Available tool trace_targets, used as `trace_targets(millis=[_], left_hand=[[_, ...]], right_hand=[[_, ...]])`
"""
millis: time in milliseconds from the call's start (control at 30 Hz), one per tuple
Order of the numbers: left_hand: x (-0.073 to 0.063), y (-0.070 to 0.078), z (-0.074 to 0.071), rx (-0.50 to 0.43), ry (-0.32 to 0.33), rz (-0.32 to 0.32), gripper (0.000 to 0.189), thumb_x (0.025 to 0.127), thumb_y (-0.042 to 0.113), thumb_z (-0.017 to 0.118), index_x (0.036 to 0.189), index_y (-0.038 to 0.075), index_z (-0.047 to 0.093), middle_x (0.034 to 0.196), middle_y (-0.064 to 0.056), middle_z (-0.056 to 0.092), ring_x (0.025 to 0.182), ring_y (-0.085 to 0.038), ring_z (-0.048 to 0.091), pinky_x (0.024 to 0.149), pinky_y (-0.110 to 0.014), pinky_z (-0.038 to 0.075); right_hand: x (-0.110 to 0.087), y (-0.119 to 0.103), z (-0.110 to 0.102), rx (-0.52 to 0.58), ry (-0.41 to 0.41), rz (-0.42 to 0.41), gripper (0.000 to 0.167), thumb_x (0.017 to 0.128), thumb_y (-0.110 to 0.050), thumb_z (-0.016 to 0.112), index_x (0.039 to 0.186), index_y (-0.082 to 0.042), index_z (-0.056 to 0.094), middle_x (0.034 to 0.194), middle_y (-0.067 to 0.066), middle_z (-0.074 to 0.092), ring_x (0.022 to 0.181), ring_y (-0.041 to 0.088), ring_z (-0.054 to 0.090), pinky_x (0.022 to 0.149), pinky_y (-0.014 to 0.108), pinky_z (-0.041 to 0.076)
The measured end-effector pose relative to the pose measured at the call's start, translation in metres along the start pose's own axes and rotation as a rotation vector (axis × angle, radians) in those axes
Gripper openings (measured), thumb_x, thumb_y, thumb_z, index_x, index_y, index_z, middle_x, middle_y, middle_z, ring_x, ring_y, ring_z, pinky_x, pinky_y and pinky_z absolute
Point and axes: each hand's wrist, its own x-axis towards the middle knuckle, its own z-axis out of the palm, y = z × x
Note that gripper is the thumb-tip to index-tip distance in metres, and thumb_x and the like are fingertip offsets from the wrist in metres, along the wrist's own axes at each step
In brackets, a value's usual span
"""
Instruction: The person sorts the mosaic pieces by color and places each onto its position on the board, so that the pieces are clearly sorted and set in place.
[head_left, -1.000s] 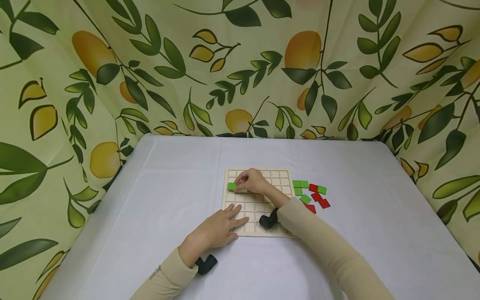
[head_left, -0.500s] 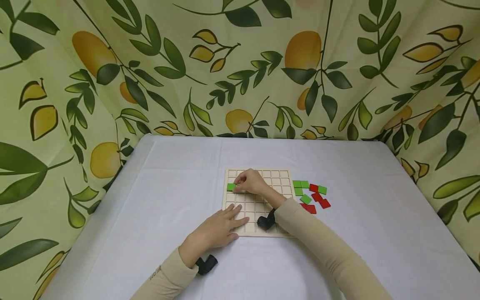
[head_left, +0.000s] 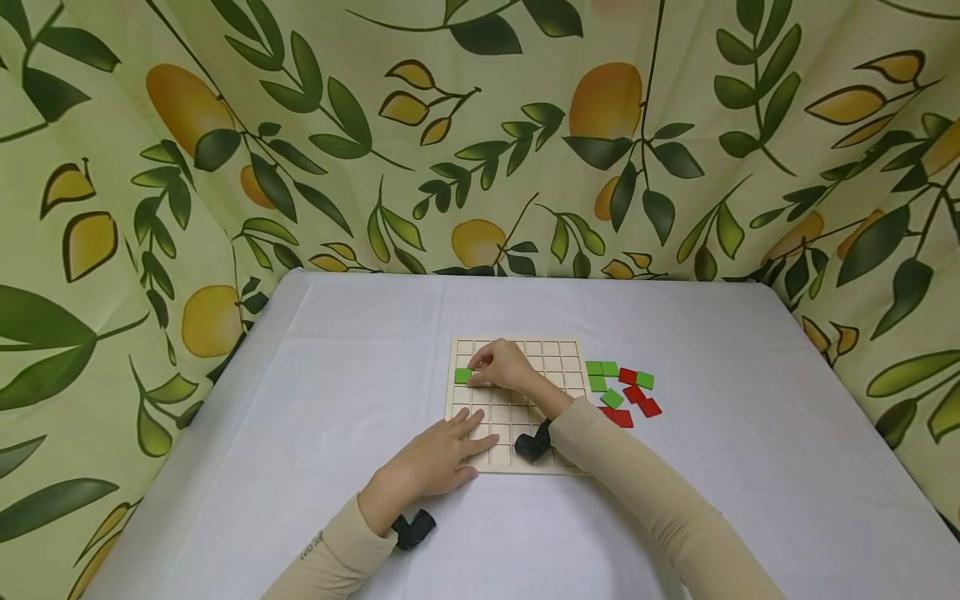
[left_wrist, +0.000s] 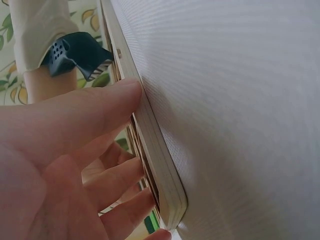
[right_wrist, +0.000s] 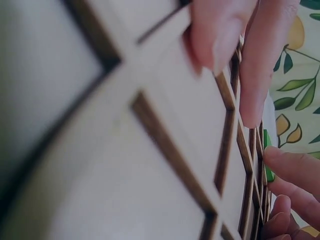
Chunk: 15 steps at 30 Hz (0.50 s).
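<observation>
A pale wooden grid board (head_left: 566, 371) lies on the table, with a green square tile (head_left: 462, 376) in its left column. My right hand (head_left: 504, 364) pinches the tile between curled thumb and finger; the right wrist view shows the fingertips at the green tile (right_wrist: 269, 156). My left hand (head_left: 435, 457) lies with spread fingers on the board's lower left corner. Up close, the left thumb (left_wrist: 112, 100) rests against the wooden side of the board (left_wrist: 157, 155). Part of the grid is hidden under my right hand and forearm.
Right of the board lie several loose green tiles (head_left: 602, 367) and red tiles (head_left: 649, 407). A white cloth (head_left: 360, 350) covers the table. Black wrist cameras (head_left: 532, 445) hang below each wrist. A leaf-and-fruit patterned curtain (head_left: 480, 167) encloses the back and sides.
The green tile has shifted slightly left and settled flat in its cell, and my right hand moved slightly left with it. The left hand has kept its place.
</observation>
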Motion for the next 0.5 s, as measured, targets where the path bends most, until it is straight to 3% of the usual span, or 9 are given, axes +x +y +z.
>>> trace_targets(millis=[500], left_hand=[[-0.0005, 0.0003, -0.0006, -0.010, -0.005, -0.002, 0.049, 0.096, 0.029, 0.058, 0.143, 0.025, 0.048, 0.158, -0.012, 0.033, 0.148, -0.034, 0.030, 0.117, -0.049, 0.037]], right_hand=[[-0.0046, 0.0019, -0.0030, 0.080, -0.012, 0.004, 0.022, 0.076, -0.015, 0.081, 0.095, -0.005, 0.077, 0.069, 0.000, 0.060, 0.064, 0.008, 0.046, 0.058, 0.017, 0.037]])
